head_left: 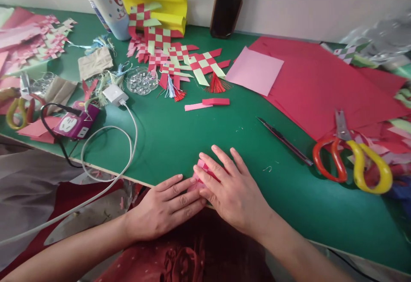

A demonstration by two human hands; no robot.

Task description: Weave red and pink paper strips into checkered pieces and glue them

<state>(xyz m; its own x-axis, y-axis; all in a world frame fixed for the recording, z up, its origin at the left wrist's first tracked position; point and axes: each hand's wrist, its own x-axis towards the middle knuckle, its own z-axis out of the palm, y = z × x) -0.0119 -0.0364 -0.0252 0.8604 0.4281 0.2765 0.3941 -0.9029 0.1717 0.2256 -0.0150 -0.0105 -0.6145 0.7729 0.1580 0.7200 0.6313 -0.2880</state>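
Pink-and-red paper piece (201, 163) lies at the near edge of the bench (154, 140), mostly hidden beneath my fingers. To press it well, I judge, light, even force from flat fingertips suits best, one side held steady while the other is smoothed, so the thin paper neither creases nor slides off the edge. My left grip (165, 207) is stretched out, fingers long and near one another, their tips at the paper's left side without clasping it. My right grip (236, 187) is loosely spread, fingertips resting over the top of the paper, curled round nothing. Beyond, a pink strip (194, 107) and a red strip (218, 101) lie together; farther right are a slim dark tool (284, 140) and scissors (343, 130).
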